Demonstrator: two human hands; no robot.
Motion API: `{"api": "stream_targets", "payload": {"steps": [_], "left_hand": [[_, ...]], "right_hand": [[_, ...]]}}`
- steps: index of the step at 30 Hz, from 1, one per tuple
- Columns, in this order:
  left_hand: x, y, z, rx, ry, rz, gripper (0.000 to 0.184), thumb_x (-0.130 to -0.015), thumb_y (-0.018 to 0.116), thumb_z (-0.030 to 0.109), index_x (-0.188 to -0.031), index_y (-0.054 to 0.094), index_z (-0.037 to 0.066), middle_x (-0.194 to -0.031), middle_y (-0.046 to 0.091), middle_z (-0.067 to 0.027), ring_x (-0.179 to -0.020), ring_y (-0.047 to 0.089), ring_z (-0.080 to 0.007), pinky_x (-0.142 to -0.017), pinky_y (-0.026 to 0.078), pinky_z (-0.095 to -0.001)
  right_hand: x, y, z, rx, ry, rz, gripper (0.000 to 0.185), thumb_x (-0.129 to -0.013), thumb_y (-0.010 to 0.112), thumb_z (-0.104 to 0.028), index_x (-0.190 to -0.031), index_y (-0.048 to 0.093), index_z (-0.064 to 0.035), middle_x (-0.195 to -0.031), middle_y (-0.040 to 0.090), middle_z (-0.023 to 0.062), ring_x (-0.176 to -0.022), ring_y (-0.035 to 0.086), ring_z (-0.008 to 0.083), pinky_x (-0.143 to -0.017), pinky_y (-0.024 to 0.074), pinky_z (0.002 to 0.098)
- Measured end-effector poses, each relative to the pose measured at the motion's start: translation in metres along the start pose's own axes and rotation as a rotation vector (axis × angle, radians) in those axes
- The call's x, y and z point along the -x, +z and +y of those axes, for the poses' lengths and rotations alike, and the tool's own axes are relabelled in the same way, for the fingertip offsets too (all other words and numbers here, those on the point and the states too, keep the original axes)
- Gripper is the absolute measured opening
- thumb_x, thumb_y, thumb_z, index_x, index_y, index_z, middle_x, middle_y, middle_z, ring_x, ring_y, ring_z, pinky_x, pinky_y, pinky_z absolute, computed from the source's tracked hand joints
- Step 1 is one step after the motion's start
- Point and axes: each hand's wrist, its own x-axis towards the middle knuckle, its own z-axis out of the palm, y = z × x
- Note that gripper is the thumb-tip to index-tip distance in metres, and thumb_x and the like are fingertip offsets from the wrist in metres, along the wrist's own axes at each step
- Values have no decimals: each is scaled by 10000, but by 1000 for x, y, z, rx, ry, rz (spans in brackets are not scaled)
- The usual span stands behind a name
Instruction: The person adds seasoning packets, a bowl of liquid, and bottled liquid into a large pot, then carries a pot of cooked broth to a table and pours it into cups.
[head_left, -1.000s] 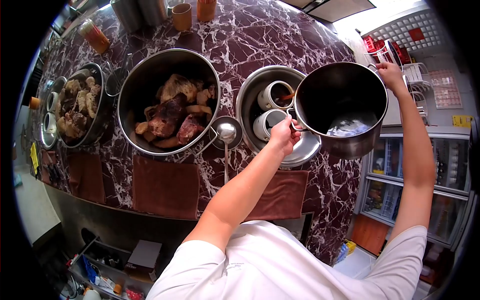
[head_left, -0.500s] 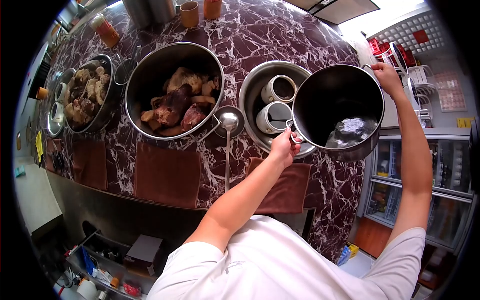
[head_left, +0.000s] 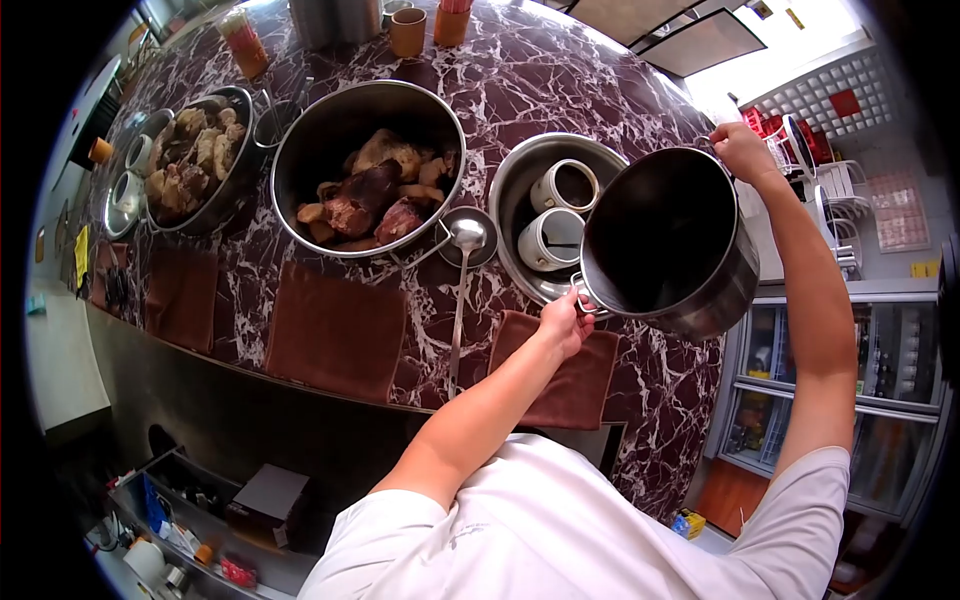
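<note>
A deep dark-walled metal pot is tilted to the left, its rim by the edge of a steel basin. My left hand is closed round the wire handle on its near side. On the far side, my right hand grips the opposite handle, mostly hiding it. Inside the basin sit two white containers, one behind the other, with dark contents. Left of the basin, a long-handled ladle rests with its bowl on a small round dish. The tilted pot's interior looks dark.
A large pot of meat pieces stands left of the ladle. Farther left is another pan of meat. Brown cloths lie along the marbled counter's front. Cups stand at the back; a glass-fronted cabinet is at right.
Both hands have tipped the pot further left, its far side swinging up and leftward. The shiny liquid seen inside it before no longer shows. My view has shifted slightly.
</note>
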Motion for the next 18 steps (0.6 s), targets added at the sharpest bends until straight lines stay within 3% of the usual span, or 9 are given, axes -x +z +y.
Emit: {"api": "stream_targets", "payload": {"steps": [18], "left_hand": [[7, 4, -3, 70, -16, 4, 280, -980, 400, 348, -813, 481, 139, -710, 506, 19, -572, 447, -108, -533, 420, -221]], "right_hand": [[-18, -8, -47, 135, -99, -34, 204, -768, 566, -139, -932, 668, -74, -955, 663, 145, -931, 624, 293, -835, 472, 366]]}}
